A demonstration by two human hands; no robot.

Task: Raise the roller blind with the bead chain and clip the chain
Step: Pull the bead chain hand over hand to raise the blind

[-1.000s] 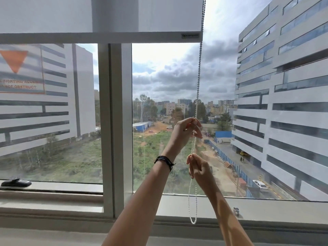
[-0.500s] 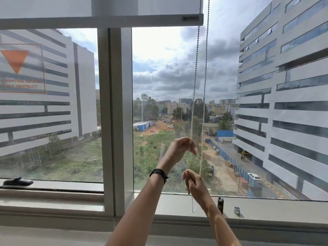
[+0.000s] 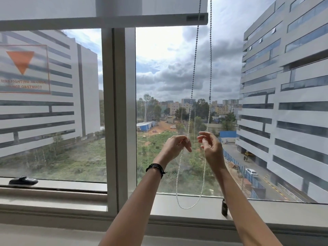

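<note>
The roller blind, smooth white fabric with a flat bottom bar, sat high above both hands. Since half a second before, the bead chain loop had spread wider. The left hand pinched its left strand, the right hand its right strand, now level and apart. A small dark clip stood below the right wrist.
</note>
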